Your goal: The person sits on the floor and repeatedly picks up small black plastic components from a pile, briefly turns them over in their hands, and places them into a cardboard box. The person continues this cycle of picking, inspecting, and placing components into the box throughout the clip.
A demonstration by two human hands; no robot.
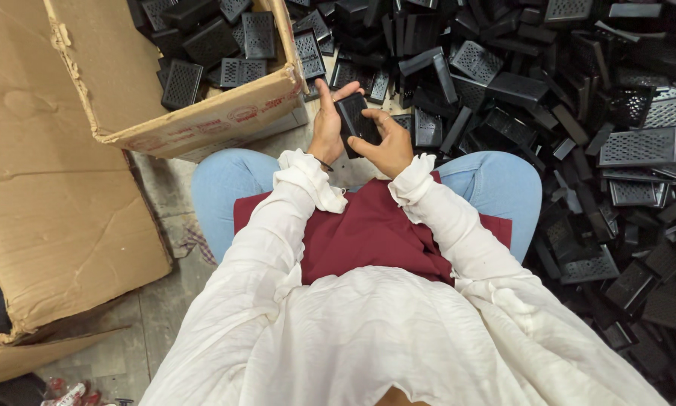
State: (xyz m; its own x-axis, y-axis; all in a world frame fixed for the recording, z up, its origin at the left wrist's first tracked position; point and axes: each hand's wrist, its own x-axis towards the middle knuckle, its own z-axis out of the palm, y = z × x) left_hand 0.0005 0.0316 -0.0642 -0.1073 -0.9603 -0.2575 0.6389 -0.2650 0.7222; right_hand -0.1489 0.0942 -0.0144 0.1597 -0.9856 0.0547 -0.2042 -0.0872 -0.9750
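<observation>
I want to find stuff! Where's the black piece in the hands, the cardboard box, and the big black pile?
Black piece point(355, 118), head view, its flat face.
Cardboard box point(203, 124), head view, front wall.
Black pile point(578, 113), head view, middle.

The floor point(146, 316) is grey and a bit dirty. A big pile of black parts point(578, 113) lies on it, at the right and along the top. An open box point(195, 128) sits on the floor at the upper left, with more black parts inside. A flat sheet of cardboard point(52, 218) lies at the left.
</observation>
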